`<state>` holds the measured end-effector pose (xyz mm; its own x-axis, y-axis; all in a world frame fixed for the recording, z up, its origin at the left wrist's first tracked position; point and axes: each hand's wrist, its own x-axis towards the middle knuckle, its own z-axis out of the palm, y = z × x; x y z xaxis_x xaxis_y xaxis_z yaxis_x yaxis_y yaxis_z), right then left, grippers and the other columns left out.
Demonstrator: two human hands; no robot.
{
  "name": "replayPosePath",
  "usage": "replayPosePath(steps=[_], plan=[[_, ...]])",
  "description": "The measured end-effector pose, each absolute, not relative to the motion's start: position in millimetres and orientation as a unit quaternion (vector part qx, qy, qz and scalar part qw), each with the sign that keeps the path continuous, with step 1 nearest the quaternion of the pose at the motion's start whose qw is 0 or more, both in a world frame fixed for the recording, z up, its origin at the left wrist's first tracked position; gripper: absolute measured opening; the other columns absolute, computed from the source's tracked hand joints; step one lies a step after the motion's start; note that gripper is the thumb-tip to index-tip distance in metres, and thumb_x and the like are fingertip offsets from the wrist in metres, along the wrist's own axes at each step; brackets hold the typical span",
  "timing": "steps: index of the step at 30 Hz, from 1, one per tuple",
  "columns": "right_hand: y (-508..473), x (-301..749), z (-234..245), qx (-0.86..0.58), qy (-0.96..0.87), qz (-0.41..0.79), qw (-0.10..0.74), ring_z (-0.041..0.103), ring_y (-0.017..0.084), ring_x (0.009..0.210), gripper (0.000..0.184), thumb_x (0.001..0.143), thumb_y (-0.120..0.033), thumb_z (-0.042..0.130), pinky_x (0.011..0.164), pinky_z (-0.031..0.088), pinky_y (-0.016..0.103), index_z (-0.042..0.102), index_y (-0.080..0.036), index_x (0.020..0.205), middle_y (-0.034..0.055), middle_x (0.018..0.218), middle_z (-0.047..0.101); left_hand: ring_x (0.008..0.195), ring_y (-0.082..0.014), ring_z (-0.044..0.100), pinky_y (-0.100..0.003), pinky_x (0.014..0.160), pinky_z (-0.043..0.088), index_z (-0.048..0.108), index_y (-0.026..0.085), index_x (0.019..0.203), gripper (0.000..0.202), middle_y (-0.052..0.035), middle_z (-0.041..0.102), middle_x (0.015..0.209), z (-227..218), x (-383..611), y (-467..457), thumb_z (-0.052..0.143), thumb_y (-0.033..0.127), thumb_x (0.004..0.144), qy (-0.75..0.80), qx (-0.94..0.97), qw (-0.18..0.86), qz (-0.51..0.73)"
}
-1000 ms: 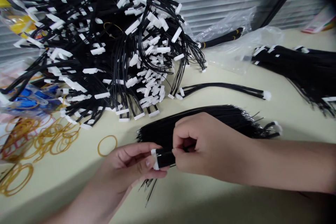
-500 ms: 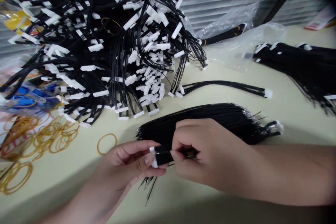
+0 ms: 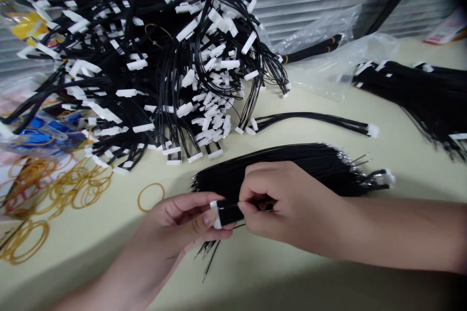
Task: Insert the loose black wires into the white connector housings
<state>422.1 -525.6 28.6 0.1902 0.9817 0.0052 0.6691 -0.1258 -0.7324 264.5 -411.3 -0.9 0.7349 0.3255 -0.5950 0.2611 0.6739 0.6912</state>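
Note:
My left hand (image 3: 191,223) is closed on a white connector (image 3: 216,214), pinching it between thumb and fingers. Black wires (image 3: 230,212) run from that connector to the right. My right hand (image 3: 279,204) has its thumb and forefinger pinched on these wires close to the connector; its other fingers are curled, and what lies inside them is partly hidden. Right behind both hands is a thick bundle of loose black wires (image 3: 292,158) with bare metal ends. Several wire ends (image 3: 209,255) poke out below my left hand.
A big heap of black cables with white connectors (image 3: 171,68) fills the back left. Yellow rubber bands (image 3: 80,184) lie at left, with a single band (image 3: 151,196) near my left hand. One cable (image 3: 314,115) lies behind the bundle; more cables (image 3: 412,92) are at right beside plastic bags (image 3: 375,46).
Both hands keep their grip on the connector and wires, with only a slight shift. The whole view has moved a little, so the left-side things sit slightly further right.

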Motion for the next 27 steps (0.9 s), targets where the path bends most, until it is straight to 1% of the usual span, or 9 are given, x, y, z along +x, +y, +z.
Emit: replayPosePath(steps=[6,10,14,20,24,27], plan=[[-526,423,29,-0.707,-0.553,0.309,0.314,0.043,0.0,0.053,0.012,0.071,-0.017,0.052,0.047,0.03,0.012,0.057,-0.016,0.06,-0.0068,0.062,0.053,0.075,-0.0124,0.065,-0.024,0.071,0.058,0.07,0.02,0.085,0.02,-0.0023,0.067,0.082,-4,263,-412,0.075,0.021,0.066,0.368,0.406,0.837,0.019],[-525,421,27,-0.714,-0.56,0.285,0.308,0.042,0.0,0.054,0.011,0.069,-0.016,0.052,0.049,0.029,0.014,0.057,-0.015,0.059,-0.0065,0.061,0.052,0.074,-0.0121,0.065,-0.024,0.071,0.058,0.07,0.02,0.085,0.021,-0.0017,0.066,0.08,-5,262,-411,0.076,0.021,0.065,0.368,0.408,0.835,0.014],[-525,419,24,-0.71,-0.588,0.254,0.293,0.039,0.002,0.057,0.012,0.07,-0.015,0.053,0.052,0.029,0.016,0.057,-0.013,0.059,-0.004,0.062,0.049,0.073,-0.0113,0.064,-0.023,0.07,0.058,0.07,0.02,0.085,0.021,-0.0013,0.066,0.079,-5,261,-411,0.076,0.018,0.064,0.367,0.415,0.833,0.013],[-524,418,22,-0.686,-0.595,0.278,0.314,0.038,0.001,0.057,0.013,0.072,-0.013,0.053,0.054,0.028,0.015,0.053,-0.011,0.059,-0.004,0.062,0.048,0.069,-0.0105,0.064,-0.02,0.067,0.057,0.071,0.019,0.081,0.019,-0.0013,0.067,0.077,-3,263,-411,0.076,0.017,0.064,0.361,0.407,0.839,0.004],[-525,416,21,-0.681,-0.596,0.282,0.32,0.038,0.001,0.057,0.014,0.073,-0.011,0.053,0.054,0.028,0.015,0.053,-0.011,0.059,-0.0038,0.063,0.046,0.069,-0.0098,0.065,-0.02,0.07,0.057,0.071,0.021,0.083,0.017,0.0,0.068,0.08,-4,262,-409,0.075,0.019,0.066,0.357,0.422,0.833,-0.009],[-525,415,19,-0.678,-0.597,0.283,0.323,0.039,0.002,0.058,0.013,0.073,-0.011,0.053,0.054,0.029,0.015,0.053,-0.011,0.06,-0.0036,0.063,0.046,0.07,-0.0099,0.065,-0.019,0.071,0.057,0.071,0.021,0.084,0.017,-0.0007,0.068,0.082,-5,261,-410,0.074,0.021,0.067,0.349,0.439,0.828,-0.01]])
